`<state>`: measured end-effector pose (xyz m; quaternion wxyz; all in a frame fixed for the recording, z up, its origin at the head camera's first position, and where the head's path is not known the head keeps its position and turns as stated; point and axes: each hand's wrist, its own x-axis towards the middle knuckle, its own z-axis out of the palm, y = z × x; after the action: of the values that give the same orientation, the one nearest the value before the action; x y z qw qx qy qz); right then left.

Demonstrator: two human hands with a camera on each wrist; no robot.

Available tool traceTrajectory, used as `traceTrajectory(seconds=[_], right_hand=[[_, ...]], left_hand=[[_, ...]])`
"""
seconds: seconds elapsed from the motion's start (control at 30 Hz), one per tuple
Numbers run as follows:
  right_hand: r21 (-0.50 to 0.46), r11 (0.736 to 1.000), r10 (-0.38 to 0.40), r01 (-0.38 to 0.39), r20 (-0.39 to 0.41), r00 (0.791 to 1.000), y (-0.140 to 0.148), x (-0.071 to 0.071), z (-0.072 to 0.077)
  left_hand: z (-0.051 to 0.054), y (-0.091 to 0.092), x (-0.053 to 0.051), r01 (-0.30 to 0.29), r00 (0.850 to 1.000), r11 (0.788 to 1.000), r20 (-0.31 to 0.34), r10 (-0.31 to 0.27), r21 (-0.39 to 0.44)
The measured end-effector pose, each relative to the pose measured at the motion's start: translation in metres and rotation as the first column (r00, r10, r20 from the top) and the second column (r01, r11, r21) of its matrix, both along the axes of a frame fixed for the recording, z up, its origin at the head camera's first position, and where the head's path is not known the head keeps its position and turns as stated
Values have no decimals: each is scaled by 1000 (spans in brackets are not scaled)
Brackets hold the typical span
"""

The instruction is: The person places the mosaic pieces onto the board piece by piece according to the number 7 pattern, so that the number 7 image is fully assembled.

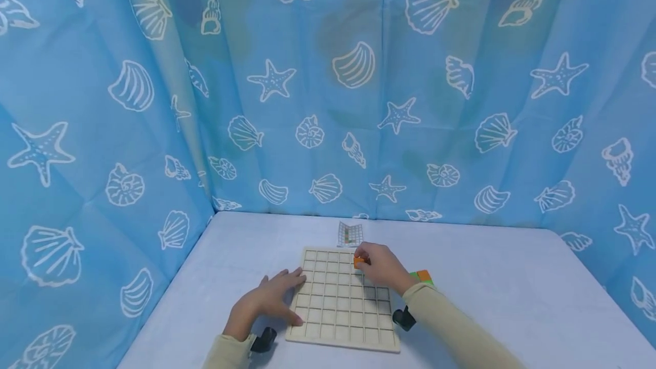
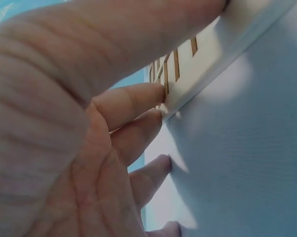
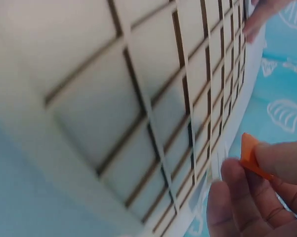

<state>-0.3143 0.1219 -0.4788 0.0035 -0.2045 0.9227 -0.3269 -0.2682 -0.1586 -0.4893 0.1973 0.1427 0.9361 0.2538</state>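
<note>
1. On my head view, the right hand pinches the orange block between thumb and fingers, at the far right part of the board; I can't tell its height above the grid.
2. I see the left hand with fingers spread, touching the board's left edge.
3. A gridded card lies just beyond the board.
4. I make out green and orange pieces on the table, partly hidden by the right wrist.
</note>
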Motion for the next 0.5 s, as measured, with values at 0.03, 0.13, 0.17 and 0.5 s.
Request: traceTrajectory(seconds=[0.03, 0.13, 0.17, 0.5], right_hand=[[-3, 1000, 11, -11, -7, 1000, -3, 1, 0], [-27, 1000, 16, -16, -5, 1000, -10, 3, 0], [-32, 999, 16, -16, -5, 1000, -13, 3, -1], [-81, 996, 37, -38, -7, 999, -39, -9, -14]], left_hand=[[0, -1, 0, -1, 1000, 1000, -2, 1, 1], [-2, -2, -1, 0, 1000, 1000, -1, 0, 10], [-2, -2, -1, 0, 1000, 1000, 0, 0, 16], [1, -4, 2, 4, 1000, 1000, -15, -4, 6]])
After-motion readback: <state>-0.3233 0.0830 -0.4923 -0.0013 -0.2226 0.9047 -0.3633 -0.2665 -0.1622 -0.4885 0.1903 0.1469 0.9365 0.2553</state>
